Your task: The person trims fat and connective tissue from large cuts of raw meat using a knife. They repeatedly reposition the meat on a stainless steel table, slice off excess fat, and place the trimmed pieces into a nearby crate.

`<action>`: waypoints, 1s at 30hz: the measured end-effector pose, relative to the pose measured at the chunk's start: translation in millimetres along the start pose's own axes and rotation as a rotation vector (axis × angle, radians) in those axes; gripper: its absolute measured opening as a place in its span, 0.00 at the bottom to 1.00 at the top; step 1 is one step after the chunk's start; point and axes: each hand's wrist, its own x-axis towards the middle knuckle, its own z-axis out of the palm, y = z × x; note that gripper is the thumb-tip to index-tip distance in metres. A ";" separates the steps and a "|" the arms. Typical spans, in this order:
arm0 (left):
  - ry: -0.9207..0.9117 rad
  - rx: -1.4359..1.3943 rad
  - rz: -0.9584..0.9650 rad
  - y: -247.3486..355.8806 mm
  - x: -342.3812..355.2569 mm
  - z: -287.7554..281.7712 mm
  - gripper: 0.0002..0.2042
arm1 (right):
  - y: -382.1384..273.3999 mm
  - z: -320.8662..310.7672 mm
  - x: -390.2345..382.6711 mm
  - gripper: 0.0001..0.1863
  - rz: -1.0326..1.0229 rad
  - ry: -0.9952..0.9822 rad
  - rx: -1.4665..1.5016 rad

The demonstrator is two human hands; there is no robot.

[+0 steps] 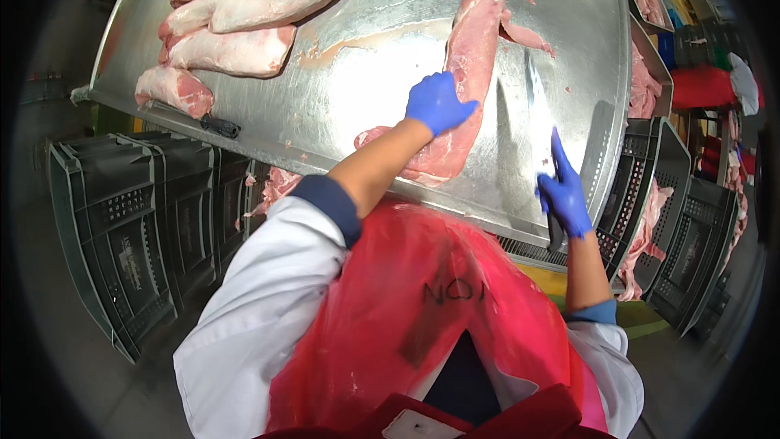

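Observation:
A long trimmed pork loin [474, 49] lies lengthwise on the steel table [357, 106]. My left hand [439, 104], in a blue glove, grips its middle from above, thumb across the meat. To its right, my right hand [565, 195], also gloved in blue, is closed round a knife [536, 97], index finger stretched out. The blade points away from me and its dark handle shows below the palm. A thin strip of meat [526, 34] hangs off the loin's far right side. Another meat piece [371, 136] lies left of the loin's near end, partly hidden by my forearm.
Several pale, fat-covered loins [284, 0] are piled at the far left. A dark-handled tool [219, 126] lies beside a shorter piece [175, 91] near the table's left edge. Dark crates [106, 195] stand at the left; more crates [699, 228] holding meat stand at the right.

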 end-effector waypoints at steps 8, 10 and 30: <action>-0.187 0.052 -0.195 4.9 28.2 -7.7 0.25 | 14.9 69.1 120.6 0.45 -0.282 0.169 -0.086; -0.209 0.080 -0.244 17.0 30.1 -4.8 0.27 | 16.5 68.6 140.4 0.46 -0.236 0.175 -0.164; 0.070 -0.403 -0.253 -51.1 33.1 36.3 0.16 | -6.3 93.6 118.7 0.41 -0.192 -0.276 -0.395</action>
